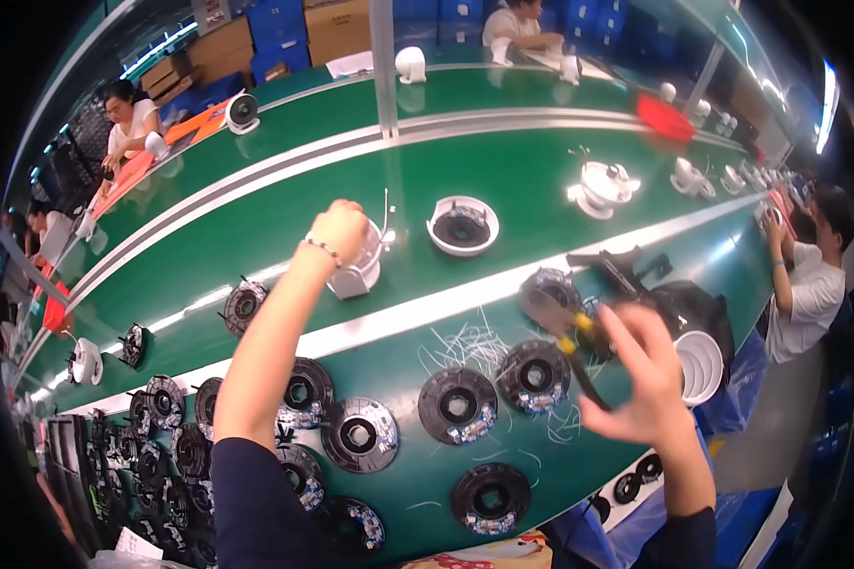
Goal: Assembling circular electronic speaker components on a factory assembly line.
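Note:
My left hand (340, 232) reaches out over the green conveyor, its fingers closed at the upper part of a white plastic housing (356, 277). The hand hides where it grips. My right hand (640, 379) is above the near bench, blurred by motion. A pair of cutters (571, 343) with black and yellow handles sits between its thumb and fingers, the handles spread apart. Under the cutters' jaws lies a round black part (548, 289) with a circuit board. Another black disc (533, 377) lies just nearer, beside thin white cut strips (470, 346).
Several black discs (361, 434) with boards cover the near bench. A white ring-shaped housing (463, 228) and a white base (603, 188) sit on the conveyor. At right are a black power tool (621, 275) and a white roll (699, 368). Co-workers (811, 256) sit along the line.

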Motion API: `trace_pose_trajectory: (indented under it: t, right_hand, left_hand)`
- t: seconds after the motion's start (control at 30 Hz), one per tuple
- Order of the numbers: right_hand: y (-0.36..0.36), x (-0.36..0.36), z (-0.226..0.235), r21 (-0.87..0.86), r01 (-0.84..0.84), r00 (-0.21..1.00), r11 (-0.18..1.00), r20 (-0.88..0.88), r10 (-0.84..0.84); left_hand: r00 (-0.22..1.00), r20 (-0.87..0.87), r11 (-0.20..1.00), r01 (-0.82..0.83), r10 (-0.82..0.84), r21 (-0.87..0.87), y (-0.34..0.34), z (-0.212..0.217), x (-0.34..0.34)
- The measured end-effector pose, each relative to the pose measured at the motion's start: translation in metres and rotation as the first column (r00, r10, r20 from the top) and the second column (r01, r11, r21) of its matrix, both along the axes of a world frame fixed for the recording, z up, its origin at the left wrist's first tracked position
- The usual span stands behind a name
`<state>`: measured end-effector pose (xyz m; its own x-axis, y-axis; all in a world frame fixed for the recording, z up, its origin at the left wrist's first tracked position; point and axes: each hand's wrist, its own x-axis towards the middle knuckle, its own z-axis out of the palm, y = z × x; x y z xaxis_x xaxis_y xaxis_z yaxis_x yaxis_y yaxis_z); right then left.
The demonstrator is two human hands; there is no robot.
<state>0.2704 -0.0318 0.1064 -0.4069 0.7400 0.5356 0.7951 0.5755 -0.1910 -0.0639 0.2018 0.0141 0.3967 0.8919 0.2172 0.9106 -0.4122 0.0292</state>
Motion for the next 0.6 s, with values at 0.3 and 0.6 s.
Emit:
trace_pose_trajectory:
  t: [0.3,0.6]
  right_hand:
    - [0.193,-0.098,0.0,-0.37,-0.044,0.913,0.928,0.362,0.188]
    - [0.223,-0.109,-0.002,-0.518,0.119,0.845,0.847,0.5,0.187]
  left_hand:
    - [0.999,0.048,0.998,0.005,-0.002,-0.058,0.014,-0.005,0.02]
    - [0.98,0.174,0.995,0.091,-0.095,0.032,0.007,0.005,0.03]
